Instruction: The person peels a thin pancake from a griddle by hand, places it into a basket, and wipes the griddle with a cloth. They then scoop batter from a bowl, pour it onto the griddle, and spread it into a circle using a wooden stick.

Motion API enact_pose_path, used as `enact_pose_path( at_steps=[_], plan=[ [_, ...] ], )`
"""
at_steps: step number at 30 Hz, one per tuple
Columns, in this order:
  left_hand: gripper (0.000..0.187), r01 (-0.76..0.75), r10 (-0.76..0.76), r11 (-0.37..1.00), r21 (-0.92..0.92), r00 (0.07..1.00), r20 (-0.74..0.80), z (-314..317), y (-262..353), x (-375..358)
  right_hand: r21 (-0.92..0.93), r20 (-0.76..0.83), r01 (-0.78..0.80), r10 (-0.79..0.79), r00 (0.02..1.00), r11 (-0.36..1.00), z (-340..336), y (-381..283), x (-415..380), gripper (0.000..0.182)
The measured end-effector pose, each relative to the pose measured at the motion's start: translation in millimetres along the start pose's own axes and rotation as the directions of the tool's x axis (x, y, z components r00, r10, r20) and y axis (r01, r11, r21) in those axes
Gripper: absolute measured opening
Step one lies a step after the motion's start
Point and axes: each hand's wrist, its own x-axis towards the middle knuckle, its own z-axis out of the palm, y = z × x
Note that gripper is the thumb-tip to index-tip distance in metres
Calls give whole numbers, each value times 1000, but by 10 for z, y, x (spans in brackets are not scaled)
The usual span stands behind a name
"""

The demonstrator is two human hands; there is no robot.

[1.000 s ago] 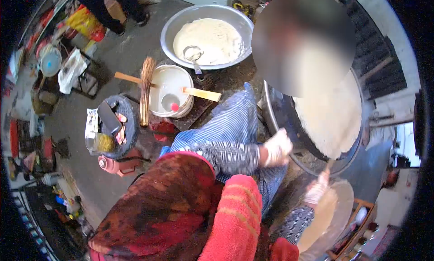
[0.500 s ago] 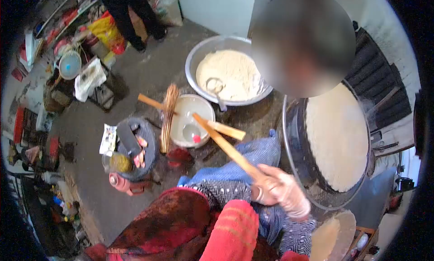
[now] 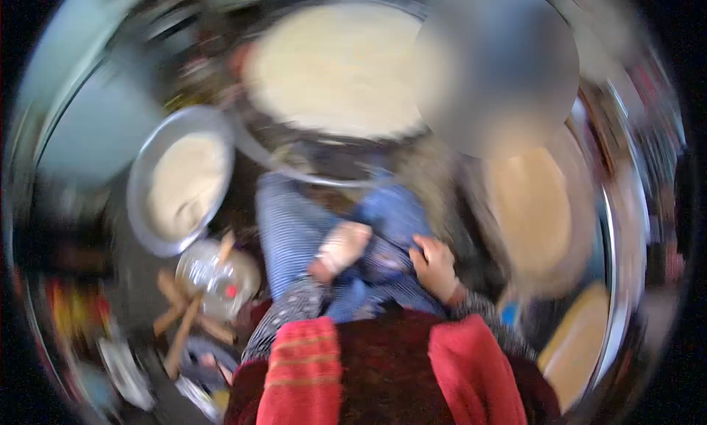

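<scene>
My left hand (image 3: 345, 247), in a thin clear glove, rests over the blue cloth (image 3: 291, 226) on my lap. Its fingers are smeared by motion. On the other side, my right hand (image 3: 436, 267) lies on the same cloth, fingers loosely bent and thumb apart, with nothing seen in it. In front of my knees is a large round griddle (image 3: 317, 160) covered by a pale sheet of batter (image 3: 335, 68). To the left, several wooden sticks (image 3: 184, 336) lie around and across a bowl of water (image 3: 250, 267) with a red spot in it.
A metal basin (image 3: 136, 189) of pale batter stands at left, a ladle dimly visible in it. A round tan sheet (image 3: 526, 211) lies on a board at right, with another tan round (image 3: 578, 344) nearer me. A blurred disc covers the upper right.
My view has swung right, toward the griddle. The wooden stick is out of my hands, which were close together and are now apart on my lap.
</scene>
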Motion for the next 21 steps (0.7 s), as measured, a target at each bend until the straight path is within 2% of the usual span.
enact_pose_path(
  at_steps=[1, 2, 3, 4, 5, 6, 8, 10, 11, 12, 13, 14, 15, 17, 18, 19, 20, 21],
  plan=[
    [24, -4, 5, 996, 91, 1000, -10, 6, -19, 52, -15, 5, -179, 179, 984, 984, -70, 351, -266, 45],
    [22, -128, 147, 982, 140, 979, -141, 114, -126, 64, -6, 8, -335, 335, 942, 942, -167, 604, -613, 47],
    [22, -154, 165, 984, 85, 976, -142, 106, -51, 56, -28, -72, -448, 445, 892, 894, -287, 686, -973, 47],
    [21, -168, 173, 985, 40, 969, -176, 49, 13, 110, -187, -144, -595, 578, 804, 782, -396, 784, -1173, 51],
    [21, -151, 155, 988, 34, 977, -146, 87, -110, 66, -319, -206, -698, 672, 711, 641, -443, 863, -1348, 55],
    [22, -128, 130, 992, 23, 982, -138, 40, -184, -53, -307, -194, -801, 790, 582, 515, -634, 821, -1533, 63],
    [25, -189, 197, 971, 146, 979, -47, 70, -311, -95, -398, -341, -852, 808, 481, 340, -865, 953, -1905, 77],
    [25, -74, 70, 983, 168, 997, 30, 194, -272, -28, -253, -262, -967, 961, 85, 17, -1204, 1142, -1996, 98],
    [26, -80, 70, 981, 178, 996, 64, 216, -280, -37, -202, -317, -976, 948, -18, -87, -1038, 1428, -2390, 112],
    [26, -103, 91, 976, 192, 993, 72, 257, -336, 54, -109, -278, -974, 947, -161, -198, -1193, 1409, -2295, 115],
    [26, -202, 188, 951, 234, 979, 80, 291, -491, -21, -86, -233, -965, 947, -223, -248, -1134, 1434, -2407, 117],
    [26, -289, 274, 917, 274, 957, 92, 286, -361, 45, -73, -183, -952, 942, -281, -298, -1093, 1452, -2462, 118],
    [25, -83, 69, 979, 188, 994, 80, 245, -224, 10, -67, -188, -955, 943, -274, -291, -1038, 1475, -2466, 118],
    [25, -59, 51, 987, 151, 997, 57, 282, -165, 39, -294, -222, -924, 958, -184, -245, -979, 1360, -2392, 116],
    [25, -35, 31, 993, 112, 999, 39, 286, -160, 31, -301, -220, -922, 958, -182, -244, -895, 1400, -2452, 116],
    [20, 6, -38, 981, 195, 986, 161, 228, -164, 74, -326, -226, -917, 961, -162, -231, -762, 1489, -2544, 111],
    [20, 22, -54, 981, 191, 985, 161, 242, -193, 121, -356, -231, -909, 963, -137, -215, -672, 1519, -2590, 105],
    [16, -217, 189, 938, 272, 974, 127, 274, -273, 133, -461, -307, -861, 949, -75, -217, -523, 1499, -2615, 77]
  ],
)
